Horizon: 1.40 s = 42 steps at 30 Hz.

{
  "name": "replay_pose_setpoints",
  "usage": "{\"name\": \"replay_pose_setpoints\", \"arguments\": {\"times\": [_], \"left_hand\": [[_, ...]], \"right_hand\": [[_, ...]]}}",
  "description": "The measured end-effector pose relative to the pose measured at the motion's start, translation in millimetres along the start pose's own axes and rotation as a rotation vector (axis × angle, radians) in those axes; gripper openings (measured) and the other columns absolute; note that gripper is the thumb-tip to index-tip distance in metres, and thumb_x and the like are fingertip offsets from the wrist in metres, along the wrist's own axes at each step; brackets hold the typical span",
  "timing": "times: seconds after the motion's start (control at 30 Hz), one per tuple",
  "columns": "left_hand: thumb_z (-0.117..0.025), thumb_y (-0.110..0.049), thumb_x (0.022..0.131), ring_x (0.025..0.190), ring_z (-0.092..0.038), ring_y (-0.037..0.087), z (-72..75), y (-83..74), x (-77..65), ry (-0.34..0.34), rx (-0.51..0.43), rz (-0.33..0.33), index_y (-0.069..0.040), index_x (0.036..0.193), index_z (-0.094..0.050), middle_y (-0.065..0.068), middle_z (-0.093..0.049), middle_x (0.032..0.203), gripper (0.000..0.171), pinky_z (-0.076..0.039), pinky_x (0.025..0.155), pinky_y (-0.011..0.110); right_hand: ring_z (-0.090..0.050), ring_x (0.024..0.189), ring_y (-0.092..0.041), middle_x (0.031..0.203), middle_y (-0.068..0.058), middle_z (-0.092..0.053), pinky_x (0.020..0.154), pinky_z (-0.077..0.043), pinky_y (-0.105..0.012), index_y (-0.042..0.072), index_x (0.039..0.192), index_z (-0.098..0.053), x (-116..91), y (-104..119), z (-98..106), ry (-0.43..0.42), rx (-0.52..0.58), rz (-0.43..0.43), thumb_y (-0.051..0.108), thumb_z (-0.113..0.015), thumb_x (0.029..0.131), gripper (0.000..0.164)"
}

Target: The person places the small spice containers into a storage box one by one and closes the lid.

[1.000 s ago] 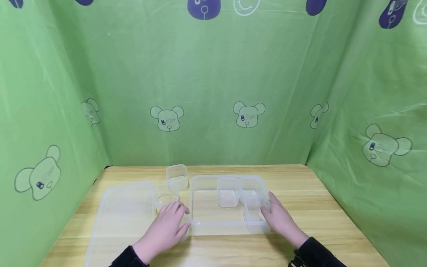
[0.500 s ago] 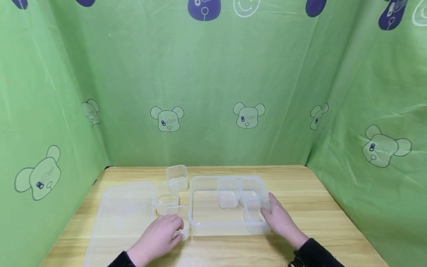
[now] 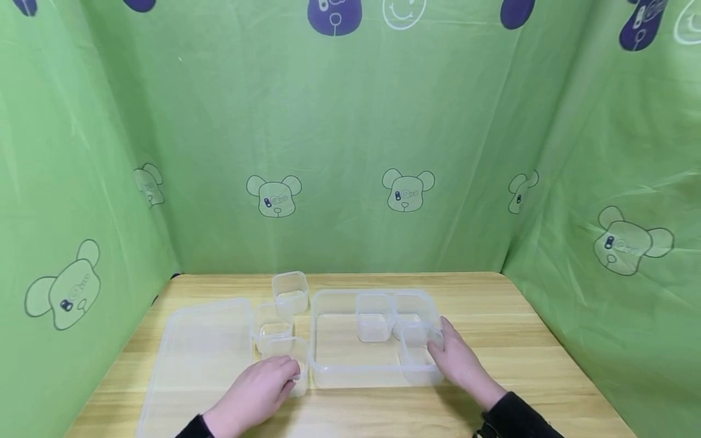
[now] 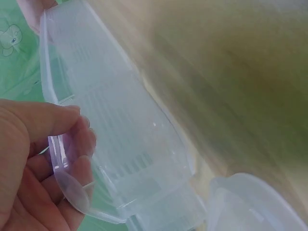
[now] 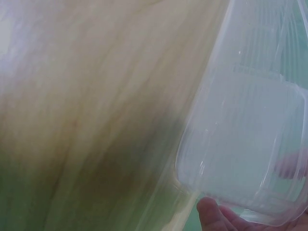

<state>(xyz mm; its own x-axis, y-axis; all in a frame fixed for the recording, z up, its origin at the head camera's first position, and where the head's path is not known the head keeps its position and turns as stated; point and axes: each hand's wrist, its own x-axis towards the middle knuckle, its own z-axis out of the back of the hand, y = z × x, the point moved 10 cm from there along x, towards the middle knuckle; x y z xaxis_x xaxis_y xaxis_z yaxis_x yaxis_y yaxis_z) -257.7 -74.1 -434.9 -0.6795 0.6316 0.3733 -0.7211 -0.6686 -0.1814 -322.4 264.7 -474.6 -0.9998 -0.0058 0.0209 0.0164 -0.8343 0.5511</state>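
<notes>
Two hands are engaged. Your left hand (image 3: 260, 389) pinches the near cup (image 3: 287, 347) at its rim, just beside the large box (image 3: 356, 368). Your right hand (image 3: 460, 362) holds that box by its right end wall. Inside, toward the right, stand three clear cups (image 3: 375, 316). Two loose cups (image 3: 291, 295) stand beyond the pinched one; leftward, a flat lid (image 3: 202, 353) lies on the wooden table (image 3: 372, 413).

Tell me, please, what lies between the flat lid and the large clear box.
The head view shows three small clear cups there, with the left hand on the nearest.
</notes>
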Motion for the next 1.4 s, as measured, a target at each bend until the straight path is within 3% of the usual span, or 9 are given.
{"name": "replay_pose_setpoints", "arguments": {"times": [0.17, 0.47, 0.8, 1.17, 1.4], "left_hand": [[-0.074, -0.007, 0.085, 0.081, -0.061, 0.009, 10.4, -0.5, -0.6, -0.001, 0.000, 0.004, -0.014, 0.090, -0.064, -0.008, -0.064, 0.087, 0.013, -0.055, 0.073, 0.030], [-0.075, -0.007, 0.086, 0.085, -0.065, 0.011, 33.6, -2.9, 4.5, 0.018, 0.011, 0.002, -0.013, 0.095, -0.067, -0.005, -0.067, 0.092, 0.013, -0.056, 0.074, 0.031], [-0.077, -0.003, 0.082, 0.078, -0.062, 0.010, 66.9, -10.6, 23.6, -0.066, 0.071, -0.077, -0.014, 0.091, -0.064, -0.006, -0.065, 0.086, 0.019, -0.055, 0.071, 0.030], [-0.074, -0.004, 0.086, 0.080, -0.065, 0.014, 74.1, -3.0, 58.1, -0.094, 0.107, -0.021, -0.013, 0.093, -0.066, -0.004, -0.067, 0.088, 0.014, -0.055, 0.071, 0.033], [-0.076, -0.008, 0.086, 0.079, -0.063, 0.013, 65.7, -9.4, 82.3, -0.159, 0.114, -0.057, -0.014, 0.096, -0.066, -0.004, -0.065, 0.088, 0.015, -0.055, 0.071, 0.032]], "right_hand": [[-0.026, 0.139, -0.054, 0.152, -0.041, -0.020, 0.113, -0.023, -0.061, -0.018, 0.150, -0.010, 0, 0, -1, 0.003, 0.009, -0.004, 0.021, -0.049, 0.101, 0.074], [-0.028, 0.139, -0.054, 0.152, -0.041, -0.020, 0.113, -0.024, -0.061, -0.017, 0.150, -0.011, 0, 1, 0, 0.013, 0.005, -0.008, 0.021, -0.050, 0.101, 0.074], [-0.027, 0.139, -0.055, 0.152, -0.041, -0.020, 0.112, -0.024, -0.062, -0.018, 0.150, -0.012, 1, 0, 1, 0.010, 0.008, 0.004, 0.021, -0.051, 0.101, 0.074], [-0.026, 0.139, -0.055, 0.152, -0.042, -0.020, 0.112, -0.023, -0.063, -0.017, 0.150, -0.011, 2, -3, -1, 0.021, 0.019, -0.005, 0.020, -0.050, 0.101, 0.074], [-0.027, 0.138, -0.055, 0.151, -0.042, -0.021, 0.112, -0.023, -0.063, -0.017, 0.150, -0.010, 2, -4, -2, 0.018, 0.019, -0.007, 0.020, -0.049, 0.101, 0.073]]}}
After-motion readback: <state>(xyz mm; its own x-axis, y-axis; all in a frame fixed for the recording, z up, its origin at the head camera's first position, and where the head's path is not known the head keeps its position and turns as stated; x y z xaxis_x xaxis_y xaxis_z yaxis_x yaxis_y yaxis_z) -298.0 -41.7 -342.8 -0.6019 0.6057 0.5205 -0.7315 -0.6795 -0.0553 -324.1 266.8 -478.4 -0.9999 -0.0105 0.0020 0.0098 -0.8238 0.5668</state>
